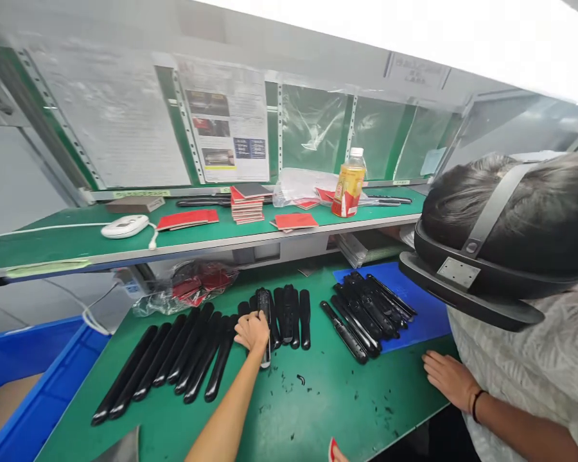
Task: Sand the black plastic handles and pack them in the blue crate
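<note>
My left hand [253, 330] is closed around a long black plastic part [264, 301] among a row of similar black parts [288, 314] on the green table. At the bottom edge, only a fingertip or so of my right hand [340, 455] shows. It pinches a thin red piece with a pale edge [332, 446]; the rest of that hand is out of frame. To the left of my left hand, several smooth, long black pieces [185, 353] lie side by side at a slant.
At right, a co-worker's hand [450, 378] rests on the table [318, 398] beside black parts [366, 308] on a blue mat [404, 282]. Black scraps are scattered in front. The shelf above holds red sheets [247, 206] and a bottle [349, 183]. A blue bin [43, 398] stands left.
</note>
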